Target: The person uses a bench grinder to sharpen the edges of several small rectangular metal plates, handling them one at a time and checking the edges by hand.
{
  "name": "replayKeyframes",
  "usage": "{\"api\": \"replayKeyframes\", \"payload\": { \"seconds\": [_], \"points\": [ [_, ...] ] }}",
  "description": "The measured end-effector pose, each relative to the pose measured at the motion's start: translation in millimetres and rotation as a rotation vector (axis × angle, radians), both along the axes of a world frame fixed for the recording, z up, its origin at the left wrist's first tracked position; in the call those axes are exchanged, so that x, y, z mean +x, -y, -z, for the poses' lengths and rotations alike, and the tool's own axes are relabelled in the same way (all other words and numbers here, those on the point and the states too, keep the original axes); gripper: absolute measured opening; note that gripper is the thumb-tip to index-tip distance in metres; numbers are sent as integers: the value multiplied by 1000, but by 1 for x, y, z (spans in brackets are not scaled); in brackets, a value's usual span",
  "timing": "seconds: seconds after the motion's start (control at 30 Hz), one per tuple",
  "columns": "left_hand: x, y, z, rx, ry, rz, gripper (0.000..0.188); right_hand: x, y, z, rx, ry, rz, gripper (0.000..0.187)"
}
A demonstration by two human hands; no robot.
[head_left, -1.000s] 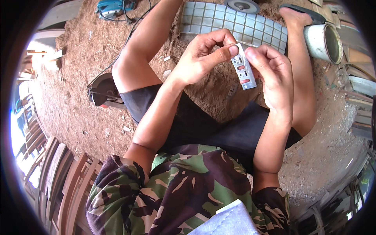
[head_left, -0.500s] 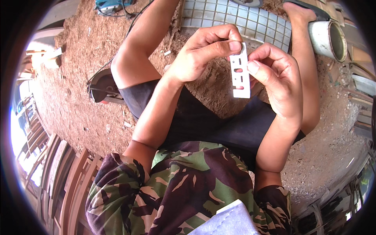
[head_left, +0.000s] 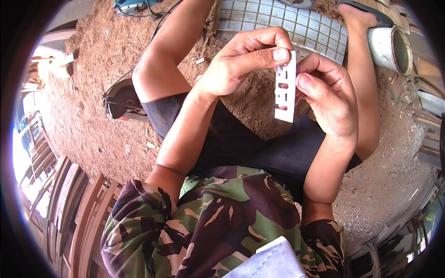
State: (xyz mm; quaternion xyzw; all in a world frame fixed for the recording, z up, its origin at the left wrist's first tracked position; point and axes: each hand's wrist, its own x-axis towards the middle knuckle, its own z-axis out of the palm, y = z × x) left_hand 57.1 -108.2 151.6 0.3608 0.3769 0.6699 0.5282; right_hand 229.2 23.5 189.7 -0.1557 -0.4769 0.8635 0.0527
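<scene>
A flat, pale slotted metal plate (head_left: 281,98) is held up over the gap between my bent legs, its long side nearly upright. My left hand (head_left: 252,60) pinches its top end between thumb and curled fingers. At the plate's right edge is my right hand (head_left: 327,92), its thumb beside the edge and its fingers curled partly behind. Skin tones show through the slots. The right fingertips are partly hidden, so their exact contact is hard to make out.
A tiled slab (head_left: 278,21) lies ahead between my feet, with a pale bucket (head_left: 389,48) tipped on its side at the right. An angle grinder (head_left: 121,99) rests left of my knee. A blue power tool (head_left: 134,5) with a cord sits farther off. Wooden pieces (head_left: 83,217) are stacked at lower left.
The plate has shifted slightly right and down and turned a little. My right thumb has slid off its face toward the edge. The left pinch holds.
</scene>
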Motion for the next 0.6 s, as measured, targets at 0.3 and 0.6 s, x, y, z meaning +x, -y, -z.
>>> {"api": "replayKeyframes", "payload": {
  "seconds": [0.3, 0.6],
  "points": [
    [1, -1, 1, 61, -132, -70, 20, -3, 2, -4, 138, 62, 48, 18],
    [0, -3, 5, -13, -217, -126, 18, -2, 1, -6, 247, 149, 64, 13]
  ]
}}
